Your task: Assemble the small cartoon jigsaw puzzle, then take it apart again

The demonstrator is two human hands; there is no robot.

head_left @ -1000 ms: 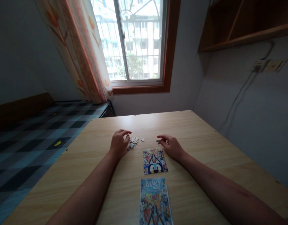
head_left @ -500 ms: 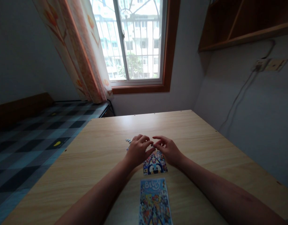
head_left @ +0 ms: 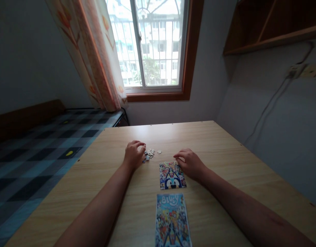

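My left hand (head_left: 134, 155) is at the left side of a small heap of jigsaw puzzle pieces (head_left: 150, 153). Its thumb and forefinger curl into a pinch, and whatever may be between the tips is too small to make out. By the top right corner of a partly assembled jigsaw puzzle (head_left: 172, 175), showing a blue cartoon dog's face, rests my right hand (head_left: 190, 163). The right fingers are bent close together, their tips partly hidden. One loose puzzle piece (head_left: 159, 152) lies between the heap and my right hand.
Below the puzzle, a printed picture sheet (head_left: 172, 219) lies on the wooden table (head_left: 96, 192). A bed with a checked cover (head_left: 49, 144) stands left. Ahead is a window (head_left: 158, 48) with a curtain (head_left: 88, 58); a wooden shelf (head_left: 271, 44) hangs at right.
My hands have parted: the left has gone leftward to the heap, the right slightly rightward. The puzzle's upper part and a loose piece are uncovered. The view has shifted a little.
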